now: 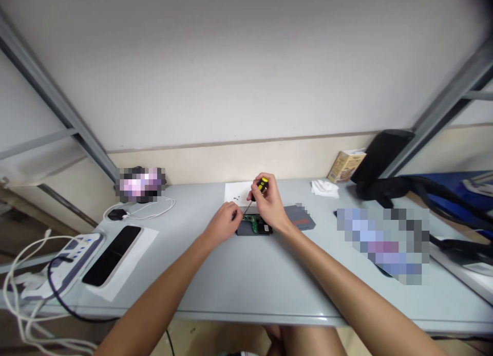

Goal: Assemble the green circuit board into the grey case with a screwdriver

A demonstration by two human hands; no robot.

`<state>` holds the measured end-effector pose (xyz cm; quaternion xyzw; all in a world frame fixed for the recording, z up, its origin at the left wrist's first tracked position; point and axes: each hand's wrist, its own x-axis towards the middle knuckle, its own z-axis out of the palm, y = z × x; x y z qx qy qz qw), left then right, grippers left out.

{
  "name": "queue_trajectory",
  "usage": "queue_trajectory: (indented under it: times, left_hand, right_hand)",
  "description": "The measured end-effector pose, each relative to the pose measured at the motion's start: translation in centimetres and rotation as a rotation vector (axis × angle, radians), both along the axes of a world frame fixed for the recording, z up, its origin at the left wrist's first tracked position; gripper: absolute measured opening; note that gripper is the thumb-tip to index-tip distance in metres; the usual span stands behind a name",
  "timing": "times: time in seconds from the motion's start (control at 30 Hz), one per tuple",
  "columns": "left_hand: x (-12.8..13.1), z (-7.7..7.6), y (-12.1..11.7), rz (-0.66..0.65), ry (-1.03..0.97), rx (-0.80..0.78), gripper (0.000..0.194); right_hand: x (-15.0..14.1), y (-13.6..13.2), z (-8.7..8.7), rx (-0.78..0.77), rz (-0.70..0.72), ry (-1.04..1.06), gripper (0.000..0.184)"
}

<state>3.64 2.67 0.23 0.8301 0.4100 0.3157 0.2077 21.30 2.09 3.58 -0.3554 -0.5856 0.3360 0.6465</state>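
Note:
My right hand (268,195) is closed round the yellow and black handle of a screwdriver (263,184). Its thin shaft slants down and left to a dark device (254,231) whose green circuit board (252,221) is exposed. My left hand (223,220) is at the device's left end, its fingers curled near the screwdriver's tip; a small dark piece shows at the fingertips, and I cannot make out what it is. Behind the device lies a sheet of white paper (231,191) with several tiny dark pieces on it. A grey flat panel or box (304,218) lies to the right, partly behind my right wrist.
At left are a phone (113,254) on white paper, a power strip (71,268) with cables, and a black charger (116,214). Crumpled tissue (324,188), a yellow carton (345,166) and a black cylinder (381,153) stand at the back right. Blurred items lie on both sides.

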Motion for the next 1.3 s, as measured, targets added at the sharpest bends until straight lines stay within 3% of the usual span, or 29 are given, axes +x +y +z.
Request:
queue_trajectory:
  times: [0.17,0.8,1.3]
  left_hand:
    - [0.0,0.0,0.0,-0.009,-0.010,-0.011,0.021]
    - [0.1,0.2,0.0,-0.029,0.035,-0.002,0.023]
    - [0.1,0.2,0.1,-0.036,0.020,-0.010,0.021]
  right_hand:
    - [-0.4,1.5,0.0,-0.001,0.016,0.063,0.027]
    - [-0.5,-0.2,-0.2,0.015,0.073,0.101,0.023]
    - [-0.5,-0.5,-0.4,0.042,0.017,0.016,0.019]
